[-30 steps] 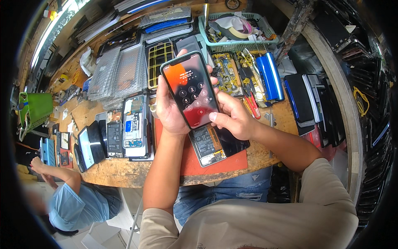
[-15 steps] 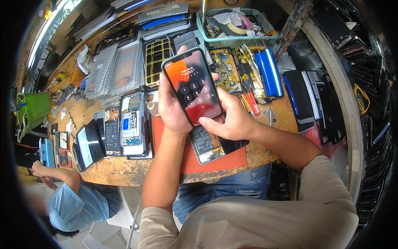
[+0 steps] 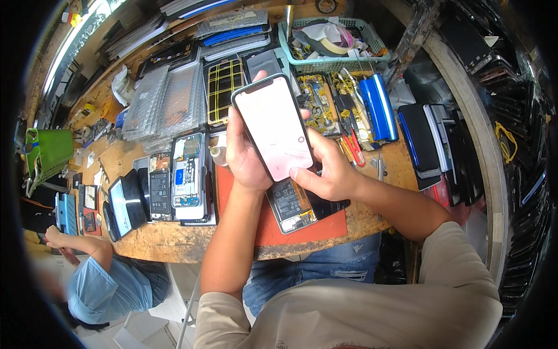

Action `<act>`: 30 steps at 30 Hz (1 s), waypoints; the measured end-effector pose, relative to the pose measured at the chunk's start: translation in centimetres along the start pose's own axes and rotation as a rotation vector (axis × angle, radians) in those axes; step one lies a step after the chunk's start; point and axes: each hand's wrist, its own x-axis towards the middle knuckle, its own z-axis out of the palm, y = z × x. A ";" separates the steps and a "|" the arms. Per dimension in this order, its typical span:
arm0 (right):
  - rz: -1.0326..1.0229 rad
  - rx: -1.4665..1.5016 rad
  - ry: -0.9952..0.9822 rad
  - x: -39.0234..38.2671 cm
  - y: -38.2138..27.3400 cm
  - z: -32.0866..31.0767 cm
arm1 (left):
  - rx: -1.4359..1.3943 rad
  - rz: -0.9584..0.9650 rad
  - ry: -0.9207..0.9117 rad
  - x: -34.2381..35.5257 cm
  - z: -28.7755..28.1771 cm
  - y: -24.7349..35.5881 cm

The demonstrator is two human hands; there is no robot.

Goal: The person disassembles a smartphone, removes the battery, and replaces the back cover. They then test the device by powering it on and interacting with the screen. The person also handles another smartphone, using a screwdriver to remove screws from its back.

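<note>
A smartphone (image 3: 272, 125) in a dark case is held up over the workbench, its screen glowing pale white-pink. My left hand (image 3: 246, 160) is closed around its left side and back, with fingertips showing past the top and right edges. My right hand (image 3: 328, 168) grips the lower right of the phone, its thumb on the bottom of the screen and the other fingers partly hidden. Below them, an opened phone with its battery exposed (image 3: 288, 203) lies on a red mat (image 3: 273, 235), a dark panel beside it partly covered by my right hand.
Opened phones (image 3: 187, 174) and bubble-wrapped panels (image 3: 148, 102) are stacked to the left. Farther back are a green basket (image 3: 337, 59), red-handled pliers (image 3: 353, 152) and a blue cylinder (image 3: 378, 107). Another person in a blue shirt (image 3: 113, 288) sits at the lower left.
The phone's screen has switched from a passcode keypad over a dark and orange background to a nearly blank pale display. Both hands keep hold of it, and the view has shifted slightly.
</note>
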 end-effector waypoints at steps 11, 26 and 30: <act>0.036 0.068 0.024 0.1 -0.2 0.3 | 0.241 0.013 0.155 -0.2 0.6 0.6; -0.120 -0.310 0.042 0.4 0.4 -0.3 | 0.682 0.305 0.320 -0.1 0.9 2.3; -0.125 -0.307 0.032 0.4 0.5 -0.3 | 0.682 0.369 0.317 -0.3 0.8 2.1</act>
